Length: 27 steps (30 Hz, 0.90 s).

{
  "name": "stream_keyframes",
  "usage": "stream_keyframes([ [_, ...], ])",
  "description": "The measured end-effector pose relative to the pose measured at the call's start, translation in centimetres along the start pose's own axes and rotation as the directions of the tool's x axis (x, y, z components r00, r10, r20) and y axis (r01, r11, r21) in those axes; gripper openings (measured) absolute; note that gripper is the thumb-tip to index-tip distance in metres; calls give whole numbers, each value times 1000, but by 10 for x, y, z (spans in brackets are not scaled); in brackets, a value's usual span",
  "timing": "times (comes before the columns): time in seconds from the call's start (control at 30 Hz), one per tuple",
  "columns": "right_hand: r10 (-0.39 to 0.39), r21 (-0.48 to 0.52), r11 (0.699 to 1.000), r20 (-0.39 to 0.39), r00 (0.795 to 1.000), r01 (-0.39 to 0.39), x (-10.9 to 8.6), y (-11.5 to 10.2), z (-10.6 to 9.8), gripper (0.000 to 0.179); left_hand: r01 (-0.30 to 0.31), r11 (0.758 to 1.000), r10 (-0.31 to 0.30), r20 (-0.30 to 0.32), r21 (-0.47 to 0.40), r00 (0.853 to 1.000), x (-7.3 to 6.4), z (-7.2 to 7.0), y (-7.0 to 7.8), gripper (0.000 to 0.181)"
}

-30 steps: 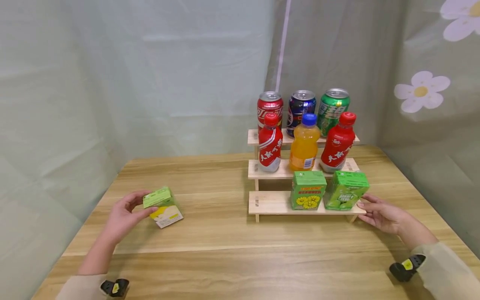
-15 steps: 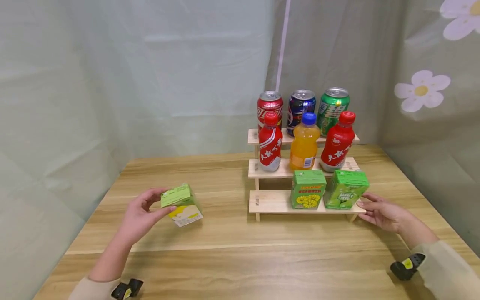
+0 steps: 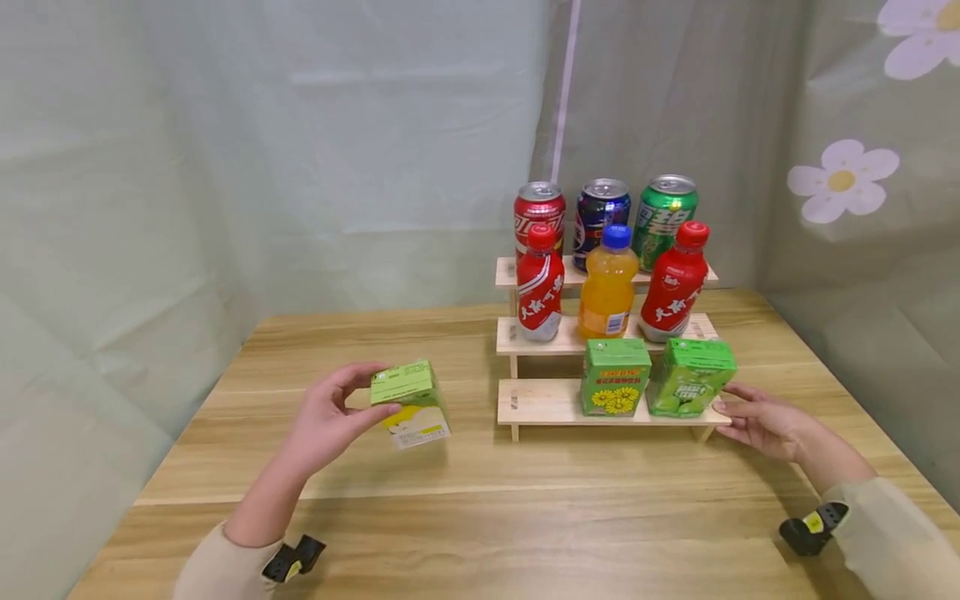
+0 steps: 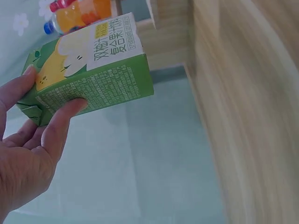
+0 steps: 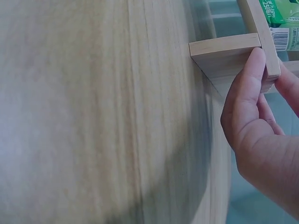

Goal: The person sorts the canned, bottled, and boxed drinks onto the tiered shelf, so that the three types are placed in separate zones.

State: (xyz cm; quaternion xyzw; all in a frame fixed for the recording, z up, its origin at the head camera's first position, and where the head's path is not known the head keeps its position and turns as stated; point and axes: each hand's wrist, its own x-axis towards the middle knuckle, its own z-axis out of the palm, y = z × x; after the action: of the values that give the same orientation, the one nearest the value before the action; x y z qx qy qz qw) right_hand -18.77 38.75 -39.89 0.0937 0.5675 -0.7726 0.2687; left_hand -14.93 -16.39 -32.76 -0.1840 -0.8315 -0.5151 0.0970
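Note:
My left hand [image 3: 330,417] pinches a green and yellow juice carton [image 3: 408,400] between thumb and fingers, tilted and held above the table, left of the shelf. In the left wrist view the carton [image 4: 88,65] shows its printed front and green side. My right hand [image 3: 772,425] grips the right end of the lowest step of a three-step wooden shelf [image 3: 543,404]; in the right wrist view its fingers lie under the board [image 5: 261,32] with the thumb on top. On that step stand a chrysanthemum drink carton [image 3: 617,379] and a green apple drink carton [image 3: 690,379], which leans slightly.
The middle step bears two red bottles [image 3: 540,292] [image 3: 675,287] and an orange drink bottle [image 3: 607,287]. Along the top step are a red can [image 3: 540,208], a dark blue can [image 3: 600,221] and a green can [image 3: 666,212]. Fabric curtains [image 3: 375,167] stand behind the wooden table [image 3: 480,517].
My left hand has carried the juice carton to the right, toward the shelf. The right hand has kept its hold on the shelf end, and the drinks on the shelf have not moved.

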Motion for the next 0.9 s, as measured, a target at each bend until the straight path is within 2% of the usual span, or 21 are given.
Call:
stream_keyframes([
  [0.2, -9, -7, 1000, 10, 1000, 9, -1, -1, 0, 96, 14, 999, -13, 27, -40, 1000, 12, 16, 9, 44],
  [0.53, -18, -2, 1000, 15, 1000, 18, 0, 0, 0, 83, -68, 993, 75, 73, -92, 995, 34, 48, 15, 45],
  [0.67, -12, 10, 1000, 35, 999, 11, 0, 0, 0, 77, -99, 992, 106, 93, -77, 990, 42, 59, 19, 45],
  [0.9, -7, 35, 999, 20, 1000, 6, -1, 2, -1, 46, -146, 988, 151, 120, -49, 981, 58, 78, 24, 44],
])
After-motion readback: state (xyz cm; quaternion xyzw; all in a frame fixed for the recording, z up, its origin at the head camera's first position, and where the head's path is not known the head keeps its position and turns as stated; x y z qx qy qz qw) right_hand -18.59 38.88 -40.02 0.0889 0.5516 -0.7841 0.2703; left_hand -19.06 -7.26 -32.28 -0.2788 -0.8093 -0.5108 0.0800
